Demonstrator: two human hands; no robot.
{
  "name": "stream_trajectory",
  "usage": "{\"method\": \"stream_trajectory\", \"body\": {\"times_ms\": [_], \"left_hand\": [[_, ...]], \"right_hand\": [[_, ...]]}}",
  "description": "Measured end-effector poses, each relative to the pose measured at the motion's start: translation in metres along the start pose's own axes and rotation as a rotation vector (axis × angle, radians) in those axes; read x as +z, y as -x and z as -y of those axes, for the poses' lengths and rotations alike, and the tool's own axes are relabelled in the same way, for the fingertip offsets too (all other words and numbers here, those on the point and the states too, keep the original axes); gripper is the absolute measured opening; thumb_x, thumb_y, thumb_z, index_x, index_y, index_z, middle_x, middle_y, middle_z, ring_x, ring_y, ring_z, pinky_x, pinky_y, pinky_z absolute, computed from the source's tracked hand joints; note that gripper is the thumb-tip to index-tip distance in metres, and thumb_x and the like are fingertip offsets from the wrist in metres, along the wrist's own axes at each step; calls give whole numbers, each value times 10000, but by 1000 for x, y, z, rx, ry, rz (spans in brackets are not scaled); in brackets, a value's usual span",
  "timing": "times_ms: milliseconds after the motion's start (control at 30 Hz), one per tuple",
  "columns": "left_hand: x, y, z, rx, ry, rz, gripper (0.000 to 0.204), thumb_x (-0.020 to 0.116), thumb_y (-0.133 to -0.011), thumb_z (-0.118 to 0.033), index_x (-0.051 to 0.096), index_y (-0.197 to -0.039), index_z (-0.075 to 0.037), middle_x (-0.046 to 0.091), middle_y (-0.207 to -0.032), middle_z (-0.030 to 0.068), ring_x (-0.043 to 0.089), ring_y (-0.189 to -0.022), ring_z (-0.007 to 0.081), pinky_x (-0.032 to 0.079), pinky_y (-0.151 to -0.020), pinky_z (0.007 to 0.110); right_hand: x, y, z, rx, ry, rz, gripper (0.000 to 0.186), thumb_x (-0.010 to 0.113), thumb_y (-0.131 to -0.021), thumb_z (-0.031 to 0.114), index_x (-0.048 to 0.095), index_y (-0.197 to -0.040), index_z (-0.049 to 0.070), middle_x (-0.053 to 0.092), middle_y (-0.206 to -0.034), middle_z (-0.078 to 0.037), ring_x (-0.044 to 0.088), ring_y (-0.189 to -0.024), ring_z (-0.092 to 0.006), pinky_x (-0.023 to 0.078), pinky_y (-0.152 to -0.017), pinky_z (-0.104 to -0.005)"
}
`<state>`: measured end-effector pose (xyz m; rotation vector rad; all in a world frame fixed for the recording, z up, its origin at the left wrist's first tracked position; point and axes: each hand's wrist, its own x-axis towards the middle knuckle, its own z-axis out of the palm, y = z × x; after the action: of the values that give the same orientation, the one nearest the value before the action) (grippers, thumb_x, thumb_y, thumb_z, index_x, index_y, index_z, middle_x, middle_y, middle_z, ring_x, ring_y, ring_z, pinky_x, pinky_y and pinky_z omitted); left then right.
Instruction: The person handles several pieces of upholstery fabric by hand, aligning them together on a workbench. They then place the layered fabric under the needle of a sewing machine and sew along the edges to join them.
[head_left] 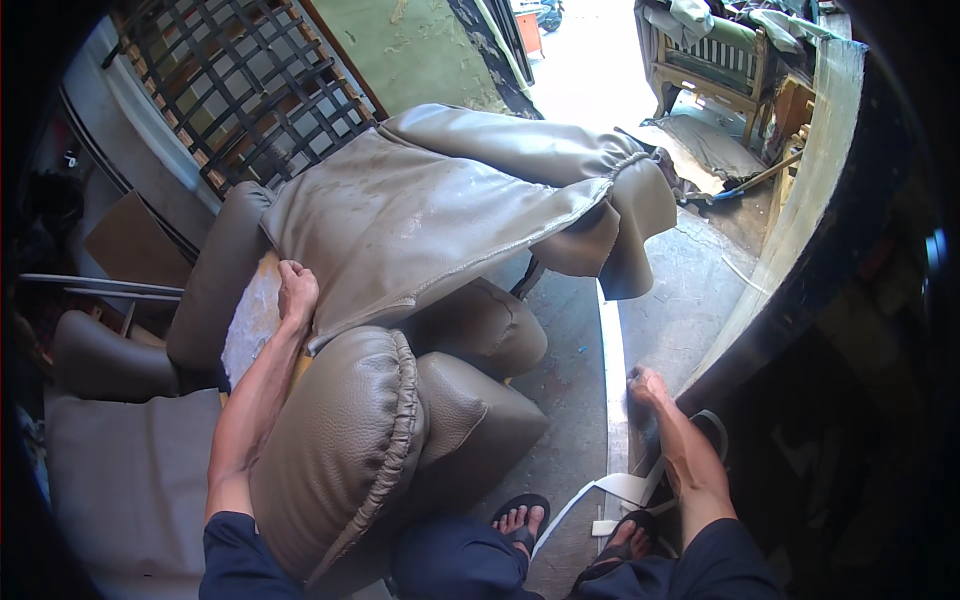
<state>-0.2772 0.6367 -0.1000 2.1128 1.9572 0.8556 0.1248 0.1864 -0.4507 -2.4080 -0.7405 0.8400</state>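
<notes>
In the head view, the person's left hand point(298, 291), fingers curled inward, was at the left edge of a glossy taupe leather-like cover point(430, 215) draped over a bulky padded seat, though whether it pinched the material could not be told. The right hand point(648, 384), also curled, was low beside a long, narrow white strip point(613, 360) on the grey floor point(565, 320), its grip unclear. A plump taupe cushioned armrest point(335, 430) with a gathered seam stood between the person's forearms, nearer the left.

Left fingers point(291, 271) partly hidden
</notes>
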Motion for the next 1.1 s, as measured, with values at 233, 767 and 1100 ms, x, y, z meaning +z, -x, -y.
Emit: {"method": "stream_trajectory", "body": {"times_ms": [233, 767, 1100], "left_hand": [[-2, 1, 2, 6, 9, 0, 246, 471, -948, -250, 471, -1175, -158, 681, -1048, 215, 659, -998, 450, 481, -876, 543], [-3, 2, -4, 11, 28, -3, 240, 467, -952, -252, 476, -1170, -152, 675, -1051, 214, 657, -998, 443, 484, -878, 539], [1, -1, 4, 22, 12, -10, 248, 468, -954, -262, 473, -1178, -156, 679, -1063, 224, 657, -1009, 460, 482, -875, 551]], "right_hand": [[2, -1, -1, -12, 6, -3, 310, 609, -884, 250, 741, -1116, 92, 731, -1115, -229, 688, -1101, -394, 535, -966, -456], [4, -5, -5, -18, 6, -47, 292, 614, -877, 238, 752, -1103, 114, 737, -1068, -245, 702, -1062, -396, 547, -939, -444], [-1, 4, 2, 31, 12, 12, 305, 615, -897, 260, 742, -1129, 108, 729, -1134, -224, 685, -1113, -391, 532, -979, -453]]}}
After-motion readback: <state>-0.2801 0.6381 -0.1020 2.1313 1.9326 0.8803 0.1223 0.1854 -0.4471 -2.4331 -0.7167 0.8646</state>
